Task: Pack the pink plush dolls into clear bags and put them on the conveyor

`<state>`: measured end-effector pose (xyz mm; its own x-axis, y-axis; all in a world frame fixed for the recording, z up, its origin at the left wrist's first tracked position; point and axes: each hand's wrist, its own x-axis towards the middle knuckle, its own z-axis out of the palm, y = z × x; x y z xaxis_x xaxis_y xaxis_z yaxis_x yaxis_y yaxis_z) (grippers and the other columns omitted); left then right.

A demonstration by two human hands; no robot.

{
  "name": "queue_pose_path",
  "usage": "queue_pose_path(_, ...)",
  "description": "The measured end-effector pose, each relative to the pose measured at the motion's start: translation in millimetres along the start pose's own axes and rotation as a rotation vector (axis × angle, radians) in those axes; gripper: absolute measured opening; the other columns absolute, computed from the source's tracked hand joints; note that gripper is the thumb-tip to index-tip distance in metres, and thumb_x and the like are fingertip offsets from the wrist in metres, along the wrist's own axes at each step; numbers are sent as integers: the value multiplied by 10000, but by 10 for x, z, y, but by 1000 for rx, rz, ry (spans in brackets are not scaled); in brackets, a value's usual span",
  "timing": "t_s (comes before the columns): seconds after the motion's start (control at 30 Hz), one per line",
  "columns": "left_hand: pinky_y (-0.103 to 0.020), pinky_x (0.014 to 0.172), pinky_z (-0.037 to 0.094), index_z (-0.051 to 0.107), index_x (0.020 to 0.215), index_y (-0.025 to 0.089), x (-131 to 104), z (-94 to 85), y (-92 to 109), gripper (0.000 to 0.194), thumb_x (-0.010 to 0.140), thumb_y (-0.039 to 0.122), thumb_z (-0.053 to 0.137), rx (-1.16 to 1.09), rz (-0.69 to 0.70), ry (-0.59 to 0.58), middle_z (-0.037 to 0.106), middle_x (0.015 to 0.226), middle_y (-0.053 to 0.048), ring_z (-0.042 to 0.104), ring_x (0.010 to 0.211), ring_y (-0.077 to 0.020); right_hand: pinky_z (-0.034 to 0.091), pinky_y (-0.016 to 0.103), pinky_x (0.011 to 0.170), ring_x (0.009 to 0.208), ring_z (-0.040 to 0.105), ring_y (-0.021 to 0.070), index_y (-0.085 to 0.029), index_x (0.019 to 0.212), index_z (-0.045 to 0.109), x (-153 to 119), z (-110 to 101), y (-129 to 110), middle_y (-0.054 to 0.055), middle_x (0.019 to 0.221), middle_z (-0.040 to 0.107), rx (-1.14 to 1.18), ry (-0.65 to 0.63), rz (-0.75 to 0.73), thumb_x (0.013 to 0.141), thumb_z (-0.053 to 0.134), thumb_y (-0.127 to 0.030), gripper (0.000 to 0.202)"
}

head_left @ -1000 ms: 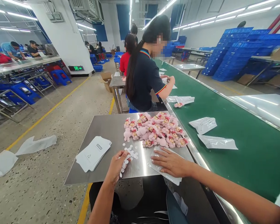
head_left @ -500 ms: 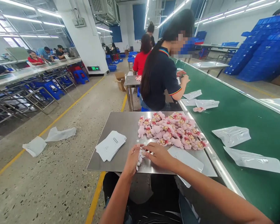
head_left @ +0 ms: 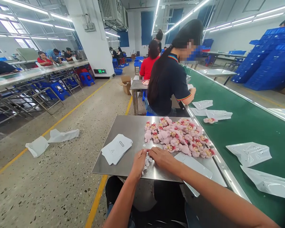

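My left hand and my right hand meet at the fingertips over the near part of a metal table. Both have their fingers closed around something too small to make out. Small white discs lie between and below them. Beyond my right hand spreads a pile of pink plush dolls. A stack of white printed cards rests left of my hands. Clear plastic bags lie under and beside my right forearm, at the table's right side.
A green conveyor belt runs along the right, carrying plastic bags and a pink doll. A person in a dark shirt sits just ahead. Blue crates are stacked at the far right. Plastic sheets lie on the floor.
My right hand's fingers have drawn together and come against my left hand's fingertips. The view has shifted slightly, and bags on the belt appear farther right and nearer.
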<state>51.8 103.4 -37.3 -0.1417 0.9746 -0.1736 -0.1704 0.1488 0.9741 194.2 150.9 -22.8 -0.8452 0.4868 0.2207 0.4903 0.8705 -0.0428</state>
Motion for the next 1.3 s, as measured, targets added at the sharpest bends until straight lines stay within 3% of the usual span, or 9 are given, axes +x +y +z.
queue_pose_path(0.1, -202, 446, 321, 632, 887, 133, -1, -14, -7, 485, 798, 568, 437, -4, -44, -67, 612, 637, -37, 464, 476, -104, 406, 270, 616, 755, 519, 174, -154, 924, 511, 44, 2, 95, 55, 846, 542, 95, -34, 52, 868, 406, -107, 128)
queue_pose_path(0.2, -199, 401, 259, 633, 781, 128, 6, -57, -5, 516, 791, 597, 418, 89, -41, -103, 604, 612, -38, 389, 406, -78, 380, 257, 634, 748, 515, 155, -156, 871, 506, 90, -27, 161, 45, 821, 536, 158, -91, 124, 878, 383, -104, 134)
queue_pose_path(0.33, -209, 434, 286, 608, 632, 134, 26, -120, 30, 538, 806, 591, 385, 253, -1, -107, 583, 573, -25, 388, 419, -79, 323, 245, 596, 712, 508, 145, -156, 820, 511, 152, -115, 174, 42, 798, 536, 200, -207, 216, 903, 369, -155, 164)
queue_pose_path(0.5, -221, 485, 324, 621, 816, 167, 55, -148, 34, 367, 807, 492, 452, 360, 36, -123, 646, 677, -3, 426, 469, -98, 281, 236, 552, 641, 487, 126, -159, 754, 504, 213, -167, 201, 26, 735, 535, 259, -250, 232, 911, 357, -182, 217)
queue_pose_path(0.73, -232, 554, 329, 582, 676, 182, 94, -143, 8, 236, 807, 347, 476, 371, 96, -64, 620, 616, 18, 468, 556, -123, 309, 225, 554, 635, 496, 122, -168, 707, 486, 246, -155, 217, 16, 695, 539, 347, -264, 233, 935, 313, -236, 294)
queue_pose_path(0.87, -222, 534, 323, 551, 600, 173, 112, -170, 6, 286, 795, 374, 493, 305, 99, -55, 567, 562, 23, 453, 542, -113, 335, 212, 558, 630, 496, 114, -175, 732, 508, 227, -152, 190, -7, 675, 537, 501, -209, 227, 928, 363, -307, 278)
queue_pose_path(1.0, -206, 425, 269, 501, 626, 175, 144, -247, -57, 357, 790, 488, 455, 192, 41, -63, 494, 517, 45, 354, 407, -75, 363, 215, 608, 669, 498, 110, -181, 753, 527, 173, -151, 209, -12, 718, 542, 572, -47, 184, 911, 406, -263, 215)
queue_pose_path(1.13, -190, 385, 220, 482, 654, 169, 164, -310, -74, 379, 781, 525, 460, 111, -2, -114, 489, 548, 43, 305, 373, -48, 373, 235, 621, 722, 523, 128, -200, 841, 563, 98, -119, 273, 9, 790, 572, 402, 9, 240, 937, 343, -280, 253)
queue_pose_path(1.3, -190, 388, 238, 523, 654, 159, 149, -284, 11, 388, 785, 522, 478, 90, -43, -239, 507, 558, 33, 329, 388, -52, 383, 251, 623, 781, 540, 149, -203, 753, 593, 68, 1, 289, 24, 782, 579, 240, 50, 231, 929, 372, -341, 315)
